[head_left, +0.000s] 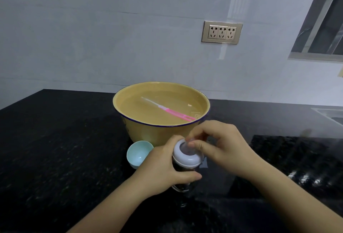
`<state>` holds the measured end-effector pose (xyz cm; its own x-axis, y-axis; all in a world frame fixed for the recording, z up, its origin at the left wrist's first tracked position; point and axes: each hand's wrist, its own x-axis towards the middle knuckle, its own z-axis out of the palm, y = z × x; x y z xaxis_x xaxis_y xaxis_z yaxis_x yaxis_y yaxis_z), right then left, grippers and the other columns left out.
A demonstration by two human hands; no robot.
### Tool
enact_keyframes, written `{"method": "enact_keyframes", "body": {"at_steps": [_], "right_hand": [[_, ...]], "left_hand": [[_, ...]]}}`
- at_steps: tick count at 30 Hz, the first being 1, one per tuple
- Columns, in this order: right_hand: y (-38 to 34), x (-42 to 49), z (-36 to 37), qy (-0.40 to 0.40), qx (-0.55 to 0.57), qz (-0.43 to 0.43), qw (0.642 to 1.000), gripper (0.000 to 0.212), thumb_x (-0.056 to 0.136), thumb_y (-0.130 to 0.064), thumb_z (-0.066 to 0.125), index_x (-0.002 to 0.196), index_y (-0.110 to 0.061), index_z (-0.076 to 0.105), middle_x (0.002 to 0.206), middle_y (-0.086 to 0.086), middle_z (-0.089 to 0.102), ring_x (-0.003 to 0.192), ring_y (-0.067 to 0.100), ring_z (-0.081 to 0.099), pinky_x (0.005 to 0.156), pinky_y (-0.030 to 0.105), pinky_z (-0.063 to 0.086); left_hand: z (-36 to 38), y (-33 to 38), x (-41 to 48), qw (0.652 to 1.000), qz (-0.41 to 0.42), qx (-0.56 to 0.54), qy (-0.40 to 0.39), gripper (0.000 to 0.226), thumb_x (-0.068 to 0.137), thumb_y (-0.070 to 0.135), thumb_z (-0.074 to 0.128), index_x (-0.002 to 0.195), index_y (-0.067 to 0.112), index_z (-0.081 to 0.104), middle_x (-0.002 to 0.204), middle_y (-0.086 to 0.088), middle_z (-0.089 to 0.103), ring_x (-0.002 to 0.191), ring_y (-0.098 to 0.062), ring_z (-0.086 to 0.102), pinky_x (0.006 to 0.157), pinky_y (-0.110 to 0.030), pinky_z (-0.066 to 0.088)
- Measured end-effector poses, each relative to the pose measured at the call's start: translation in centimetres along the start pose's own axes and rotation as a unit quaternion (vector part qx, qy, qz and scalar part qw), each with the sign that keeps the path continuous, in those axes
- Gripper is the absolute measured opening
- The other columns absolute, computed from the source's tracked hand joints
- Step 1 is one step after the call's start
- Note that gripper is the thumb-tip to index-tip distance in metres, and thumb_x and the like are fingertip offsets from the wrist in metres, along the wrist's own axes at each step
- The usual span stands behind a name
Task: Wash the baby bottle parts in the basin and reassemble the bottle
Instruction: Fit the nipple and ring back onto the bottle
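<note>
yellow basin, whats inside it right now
The yellow basin holds water with a pink-handled brush lying in it. A small pale speck sits near the far right; what it is cannot be told.

I am seeing the clear bottle (182,186) standing upright on the counter, wearing its white collar (186,155). The yellow basin (141,128) behind is holding water and a pink brush (174,112).

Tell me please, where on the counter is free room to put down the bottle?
The black counter is bare left of the yellow basin and the light blue cap. Another free patch lies right of the right hand, before the sink edge. It is crowded between basin, cap and bottle, which the left hand holds.
</note>
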<state>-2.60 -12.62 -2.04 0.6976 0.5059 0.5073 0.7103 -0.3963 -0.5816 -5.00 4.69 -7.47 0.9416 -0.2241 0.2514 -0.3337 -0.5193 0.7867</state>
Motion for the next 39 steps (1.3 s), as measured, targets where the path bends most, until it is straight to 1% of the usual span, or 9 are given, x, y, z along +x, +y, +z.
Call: {"method": "enact_keyframes", "body": {"at_steps": [3, 7, 11, 20, 26, 29, 31, 35, 39], "right_hand": [[0.6, -0.6, 1.0, 0.063, -0.03, -0.058, 0.996, 0.006, 0.078, -0.029, 0.066, 0.083, -0.029, 0.064, 0.075, -0.023, 0.063, 0.075, 0.001, 0.06, 0.068, 0.011, 0.044], [1.5, -1.1, 2.0, 0.124, -0.036, -0.092, 0.987, 0.004, 0.079, -0.027, 0.066, 0.083, -0.025, 0.067, 0.077, -0.02, 0.062, 0.075, 0.003, 0.058, 0.07, 0.015, 0.045], [1.6, -0.8, 1.8, 0.101, -0.019, -0.069, 0.992, 0.009, 0.078, -0.029, 0.067, 0.087, -0.028, 0.068, 0.081, -0.02, 0.063, 0.077, 0.003, 0.059, 0.072, 0.015, 0.045], [1.7, -1.6, 1.8, 0.103, 0.037, -0.015, 0.994, 0.029, 0.077, -0.038, 0.067, 0.106, -0.033, 0.068, 0.095, -0.015, 0.067, 0.09, 0.009, 0.063, 0.079, 0.02, 0.049], [2.3, -2.8, 1.7, 0.13, 0.041, 0.001, 0.991, 0.026, 0.079, -0.036, 0.064, 0.103, -0.03, 0.068, 0.092, -0.014, 0.067, 0.085, 0.007, 0.062, 0.076, 0.017, 0.047], [2.4, -3.2, 1.9, 0.129, 0.042, -0.001, 0.991, 0.023, 0.08, -0.031, 0.064, 0.102, -0.027, 0.069, 0.093, -0.014, 0.067, 0.085, 0.006, 0.062, 0.076, 0.012, 0.045], [2.4, -3.3, 2.0, 0.131, 0.042, -0.003, 0.991, 0.022, 0.08, -0.029, 0.064, 0.102, -0.028, 0.069, 0.093, -0.015, 0.067, 0.085, 0.006, 0.063, 0.075, 0.012, 0.045], [2.3, -3.4, 2.0, 0.13, 0.038, 0.002, 0.991, 0.022, 0.08, -0.028, 0.062, 0.1, -0.029, 0.069, 0.092, -0.016, 0.067, 0.084, 0.007, 0.063, 0.075, 0.015, 0.046], [1.9, -3.2, 1.9, 0.138, 0.041, 0.01, 0.99, 0.02, 0.079, -0.026, 0.063, 0.097, -0.03, 0.069, 0.09, -0.015, 0.067, 0.082, 0.007, 0.063, 0.073, 0.017, 0.047]], "left_hand": [[-0.1, -0.2, -0.1, 1.0, 0.002, -0.011, 0.0, 0.061, 0.061, 0.039, 0.085, 0.111, 0.039, 0.049, 0.096, 0.019, 0.066, 0.09, 0.003, 0.061, 0.075, -0.013, 0.047], [-0.3, -0.1, -0.2, 1.0, 0.002, -0.027, -0.007, 0.058, 0.062, 0.037, 0.085, 0.108, 0.04, 0.05, 0.097, 0.021, 0.066, 0.089, 0.003, 0.062, 0.077, -0.016, 0.049], [-0.3, -0.1, -0.1, 0.999, 0.004, -0.036, -0.012, 0.062, 0.062, 0.037, 0.085, 0.113, 0.041, 0.049, 0.101, 0.022, 0.066, 0.094, 0.006, 0.061, 0.083, -0.018, 0.05], [-2.8, -0.8, -0.8, 0.997, 0.014, -0.015, -0.068, 0.1, 0.054, 0.049, 0.086, 0.139, 0.044, 0.032, 0.137, 0.024, 0.045, 0.122, 0.009, 0.047, 0.104, -0.022, 0.042], [-6.2, -2.0, -2.1, 0.993, 0.057, 0.101, 0.007, 0.053, 0.058, 0.061, 0.075, 0.108, 0.049, 0.062, 0.112, 0.027, 0.059, 0.11, 0.011, 0.051, 0.09, -0.002, 0.035], [-7.0, -3.3, -2.4, 0.985, 0.037, 0.168, 0.036, 0.038, 0.058, 0.069, 0.063, 0.092, 0.054, 0.063, 0.102, 0.033, 0.061, 0.108, 0.014, 0.048, 0.089, -0.001, 0.034], [-7.4, -3.9, -2.6, 0.981, 0.022, 0.19, 0.037, 0.031, 0.059, 0.069, 0.06, 0.083, 0.051, 0.066, 0.1, 0.036, 0.06, 0.105, 0.01, 0.051, 0.087, -0.008, 0.04], [-7.7, -4.0, -3.1, 0.975, -0.012, 0.222, 0.021, 0.012, 0.068, 0.05, 0.072, 0.07, 0.039, 0.069, 0.092, 0.031, 0.063, 0.093, 0.004, 0.057, 0.079, -0.025, 0.05], [-7.9, -3.2, -3.4, 0.988, -0.059, 0.121, 0.075, 0.011, 0.075, 0.023, 0.077, 0.069, 0.03, 0.071, 0.072, 0.008, 0.069, 0.073, -0.002, 0.063, 0.064, -0.014, 0.047]]}}
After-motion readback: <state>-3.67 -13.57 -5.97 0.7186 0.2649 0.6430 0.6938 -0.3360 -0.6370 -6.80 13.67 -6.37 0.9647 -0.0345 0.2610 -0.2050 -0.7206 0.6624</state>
